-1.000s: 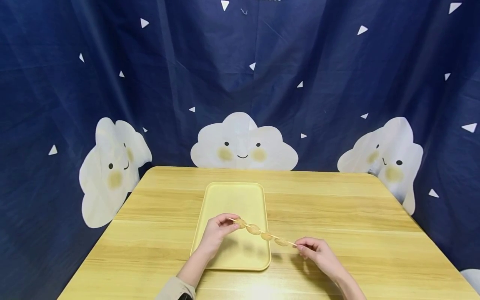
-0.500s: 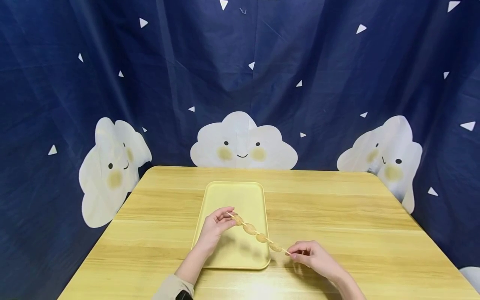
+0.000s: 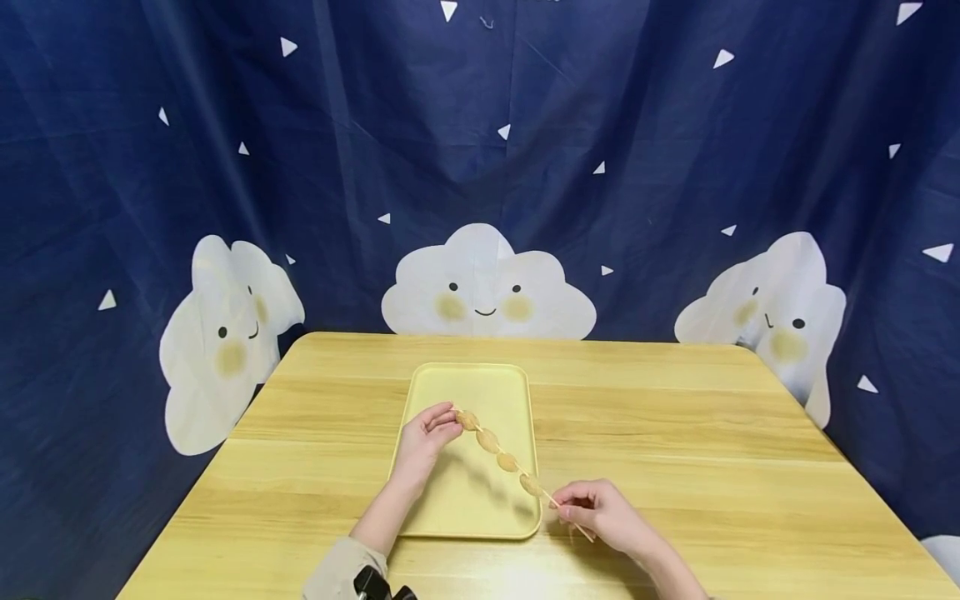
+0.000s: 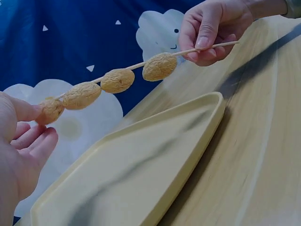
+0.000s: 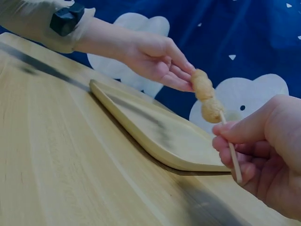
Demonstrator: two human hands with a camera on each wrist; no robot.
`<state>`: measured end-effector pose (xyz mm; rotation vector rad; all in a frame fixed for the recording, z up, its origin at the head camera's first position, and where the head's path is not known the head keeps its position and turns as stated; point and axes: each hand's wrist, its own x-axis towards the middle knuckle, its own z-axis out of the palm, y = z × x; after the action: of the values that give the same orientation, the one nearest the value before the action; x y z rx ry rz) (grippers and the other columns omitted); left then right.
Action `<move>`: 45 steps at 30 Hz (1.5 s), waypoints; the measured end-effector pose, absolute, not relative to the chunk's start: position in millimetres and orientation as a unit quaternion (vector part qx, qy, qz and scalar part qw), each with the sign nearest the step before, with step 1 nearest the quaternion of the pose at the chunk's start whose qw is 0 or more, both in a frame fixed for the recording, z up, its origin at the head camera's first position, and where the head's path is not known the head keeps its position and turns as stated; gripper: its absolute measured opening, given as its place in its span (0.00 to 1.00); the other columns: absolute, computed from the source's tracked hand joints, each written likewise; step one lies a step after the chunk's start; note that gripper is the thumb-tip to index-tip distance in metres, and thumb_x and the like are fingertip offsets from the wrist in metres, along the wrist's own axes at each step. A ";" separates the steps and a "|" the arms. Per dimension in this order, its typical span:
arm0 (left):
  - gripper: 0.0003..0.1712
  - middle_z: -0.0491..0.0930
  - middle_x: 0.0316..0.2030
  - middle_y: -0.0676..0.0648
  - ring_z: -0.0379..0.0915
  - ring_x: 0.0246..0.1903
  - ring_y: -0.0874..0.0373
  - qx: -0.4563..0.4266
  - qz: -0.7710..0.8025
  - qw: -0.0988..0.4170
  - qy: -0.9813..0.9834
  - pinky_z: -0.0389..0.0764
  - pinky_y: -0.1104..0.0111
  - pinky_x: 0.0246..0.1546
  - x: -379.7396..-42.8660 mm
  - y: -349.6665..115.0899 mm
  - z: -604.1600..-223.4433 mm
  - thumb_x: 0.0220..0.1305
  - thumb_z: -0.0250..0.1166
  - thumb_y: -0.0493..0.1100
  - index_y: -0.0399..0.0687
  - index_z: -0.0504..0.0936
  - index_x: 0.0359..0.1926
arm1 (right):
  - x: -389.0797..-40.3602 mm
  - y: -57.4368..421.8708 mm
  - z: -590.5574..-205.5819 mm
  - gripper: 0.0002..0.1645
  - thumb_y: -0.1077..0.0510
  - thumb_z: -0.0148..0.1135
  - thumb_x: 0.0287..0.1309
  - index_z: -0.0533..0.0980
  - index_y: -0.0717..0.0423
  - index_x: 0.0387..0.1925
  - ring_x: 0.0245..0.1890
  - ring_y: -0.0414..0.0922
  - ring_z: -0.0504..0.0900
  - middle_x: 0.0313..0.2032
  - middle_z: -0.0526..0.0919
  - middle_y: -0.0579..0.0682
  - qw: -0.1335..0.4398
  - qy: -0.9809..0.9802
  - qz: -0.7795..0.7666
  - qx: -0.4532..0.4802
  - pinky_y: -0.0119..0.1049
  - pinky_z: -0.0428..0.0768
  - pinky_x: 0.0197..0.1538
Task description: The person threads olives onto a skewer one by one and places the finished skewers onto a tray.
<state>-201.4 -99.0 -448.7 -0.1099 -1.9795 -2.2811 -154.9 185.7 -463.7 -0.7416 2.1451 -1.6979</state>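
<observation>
A skewer (image 3: 487,440) of several wrinkled, golden-brown oval food pieces is held up at a slant over the yellow tray. At its upper left end my left hand (image 3: 422,442) pinches the last piece (image 4: 50,111) between thumb and fingers, as the left wrist view shows. My right hand (image 3: 600,512) grips the bare part of the stick just below the lowest piece. The stick's end (image 5: 237,172) sticks out past the right thumb in the right wrist view. Both hands are raised, the right one near the tray's lower right corner.
The yellow rectangular tray (image 3: 450,518) with a low rim lies on the wood-grain table (image 3: 675,417), left of the middle. A dark blue curtain (image 3: 480,125) with white clouds and triangles hangs behind. A black device (image 5: 67,19) is worn on the left wrist.
The left hand has risen slightly up and left with its end of the skewer. The right hand has shifted left and holds the stick closer to the pieces; the skewer slants more steeply.
</observation>
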 end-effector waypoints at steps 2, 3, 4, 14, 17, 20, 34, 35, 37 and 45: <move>0.27 0.76 0.45 0.32 0.77 0.41 0.58 -0.034 -0.741 0.064 -0.668 0.76 0.76 0.43 -202.0 -102.1 -450.4 0.57 0.61 0.29 0.20 0.66 0.56 | -156.6 183.6 -463.8 0.11 0.68 0.57 0.56 0.76 0.76 0.38 0.18 0.32 0.68 0.24 0.76 0.66 0.144 0.748 -0.598 -0.251 0.23 0.67 0.17; 0.27 0.75 0.46 0.30 0.77 0.43 0.54 -0.031 -0.736 0.063 -0.673 0.76 0.76 0.44 -202.0 -104.1 -451.0 0.57 0.61 0.28 0.21 0.66 0.57 | -157.7 182.8 -463.6 0.11 0.68 0.57 0.56 0.76 0.76 0.38 0.18 0.32 0.68 0.24 0.76 0.66 0.139 0.747 -0.602 -0.245 0.23 0.67 0.17; 0.26 0.74 0.47 0.29 0.76 0.45 0.51 -0.033 -0.729 0.065 -0.680 0.76 0.75 0.45 -201.8 -106.8 -452.0 0.58 0.60 0.29 0.21 0.66 0.57 | -158.9 182.1 -463.2 0.11 0.68 0.57 0.56 0.76 0.76 0.38 0.18 0.32 0.68 0.24 0.76 0.66 0.135 0.746 -0.606 -0.240 0.23 0.67 0.17; 0.42 0.59 0.64 0.34 0.51 0.65 0.40 -0.044 -0.628 0.068 -0.774 0.51 0.52 0.65 -186.1 -147.5 -453.8 0.57 0.65 0.34 0.29 0.52 0.67 | -169.3 172.5 -459.3 0.15 0.68 0.58 0.56 0.74 0.79 0.41 0.15 0.34 0.68 0.24 0.78 0.65 0.127 0.754 -0.619 -0.180 0.24 0.68 0.17; 0.47 0.53 0.68 0.37 0.44 0.67 0.39 -0.045 -0.606 0.048 -0.792 0.47 0.48 0.65 -181.7 -160.2 -458.8 0.56 0.66 0.36 0.35 0.49 0.69 | -171.2 167.9 -459.0 0.15 0.68 0.57 0.56 0.73 0.80 0.42 0.15 0.35 0.68 0.25 0.78 0.65 0.131 0.750 -0.625 -0.175 0.25 0.69 0.18; 0.53 0.48 0.69 0.37 0.41 0.67 0.37 -0.047 -0.590 0.023 -0.805 0.45 0.47 0.65 -174.9 -169.7 -460.1 0.52 0.70 0.37 0.36 0.46 0.70 | -173.9 163.0 -459.8 0.15 0.68 0.57 0.56 0.73 0.79 0.42 0.16 0.36 0.70 0.26 0.79 0.66 0.134 0.747 -0.629 -0.169 0.25 0.70 0.19; 0.63 0.35 0.70 0.34 0.31 0.68 0.39 -0.071 -0.584 -0.092 -0.804 0.38 0.49 0.65 -145.1 -193.8 -477.2 0.45 0.72 0.36 0.34 0.35 0.70 | -185.9 125.1 -458.0 0.15 0.70 0.60 0.50 0.74 0.81 0.38 0.15 0.37 0.70 0.24 0.80 0.56 0.139 0.733 -0.653 -0.130 0.24 0.72 0.18; 0.62 0.36 0.70 0.34 0.31 0.68 0.39 -0.071 -0.585 -0.090 -0.803 0.38 0.49 0.65 -144.5 -193.6 -478.0 0.45 0.72 0.36 0.34 0.36 0.70 | -186.6 121.5 -458.4 0.15 0.70 0.60 0.50 0.74 0.81 0.39 0.16 0.37 0.71 0.24 0.80 0.55 0.141 0.728 -0.659 -0.125 0.24 0.73 0.18; 0.62 0.37 0.70 0.34 0.32 0.68 0.39 -0.070 -0.586 -0.087 -0.802 0.38 0.50 0.65 -143.8 -192.9 -479.5 0.45 0.72 0.36 0.34 0.37 0.70 | -187.9 114.1 -459.6 0.16 0.71 0.60 0.49 0.73 0.82 0.39 0.16 0.37 0.72 0.24 0.81 0.55 0.147 0.719 -0.670 -0.114 0.25 0.74 0.19; 0.60 0.39 0.70 0.34 0.33 0.68 0.40 -0.072 -0.588 -0.079 -0.801 0.39 0.51 0.65 -141.7 -190.2 -481.9 0.46 0.71 0.36 0.33 0.39 0.70 | -190.0 84.9 -467.6 0.14 0.72 0.62 0.48 0.75 0.80 0.37 0.17 0.37 0.75 0.23 0.81 0.54 0.148 0.706 -0.687 -0.087 0.26 0.77 0.22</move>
<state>-141.7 -190.2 -481.9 -0.2394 -2.6525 -1.9475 -190.0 84.9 -467.6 -0.2487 2.0297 -1.9760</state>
